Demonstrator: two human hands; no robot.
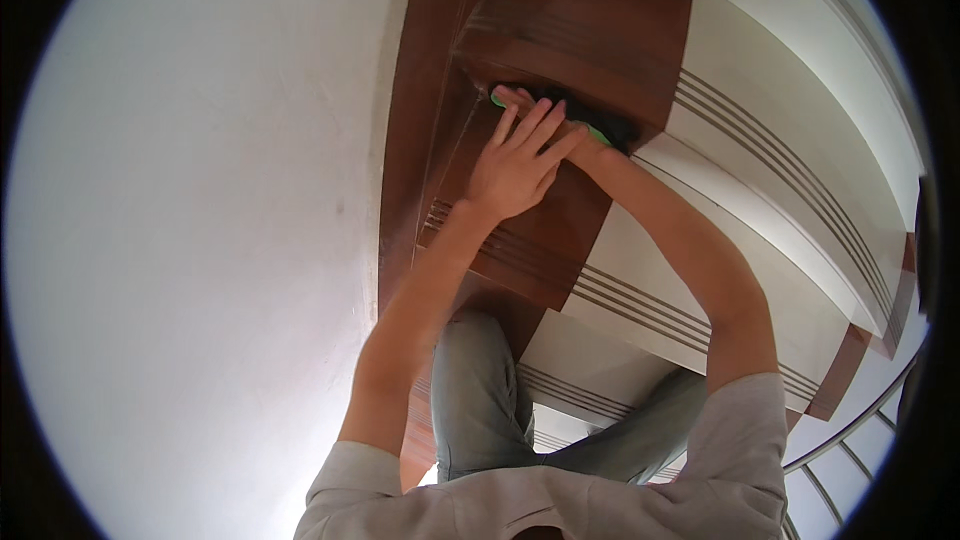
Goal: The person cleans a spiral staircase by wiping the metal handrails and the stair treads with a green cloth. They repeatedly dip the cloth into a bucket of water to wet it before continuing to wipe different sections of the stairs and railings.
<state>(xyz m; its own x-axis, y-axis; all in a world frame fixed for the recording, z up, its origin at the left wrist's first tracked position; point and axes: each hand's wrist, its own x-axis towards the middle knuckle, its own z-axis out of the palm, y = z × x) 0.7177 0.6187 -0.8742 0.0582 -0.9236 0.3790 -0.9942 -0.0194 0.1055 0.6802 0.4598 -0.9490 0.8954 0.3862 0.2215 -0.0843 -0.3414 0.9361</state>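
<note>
A dark thing with bright green edges [598,134] lies on a brown stair tread, close against the riser. Its kind I cannot make out, because my hands cover most of it. My right hand [575,132] reaches across it from the right, with fingertips near its left end, and seems to grip it. Over the back of that hand lies my left hand [515,165], fingers spread and stretched out. The lower part of the right hand is hidden beneath the left.
The stairs have brown side panels [600,0] and cream treads [660,315] with dark grooved lines. A white wall [200,190] rises along the left. A metal railing [850,430] curves at the lower right. My legs in grey-green trousers [475,390] are on the steps below.
</note>
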